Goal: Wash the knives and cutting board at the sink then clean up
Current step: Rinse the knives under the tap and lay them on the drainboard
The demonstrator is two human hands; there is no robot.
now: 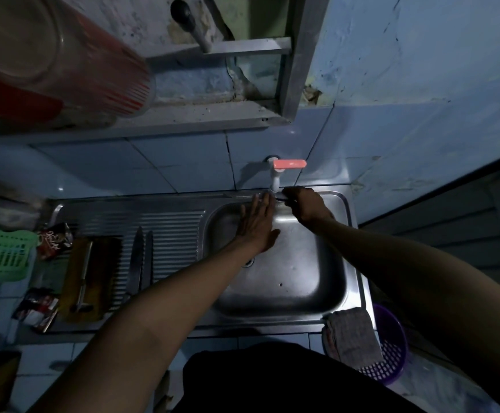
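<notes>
Over the steel sink, my right hand grips the dark handle of a knife under the white tap with a pink lever. The blade points left along the sink's back rim. My left hand is held flat with straight fingers, their tips touching the blade by the spout. Two more knives lie side by side on the ribbed drainboard. Left of them lies a brown cutting board with a metal-handled utensil on it.
A green plastic basket and torn sachets sit left of the drainboard. A grey cloth hangs over the sink's front right corner above a purple basket. A red-striped container stands on the shelf overhead.
</notes>
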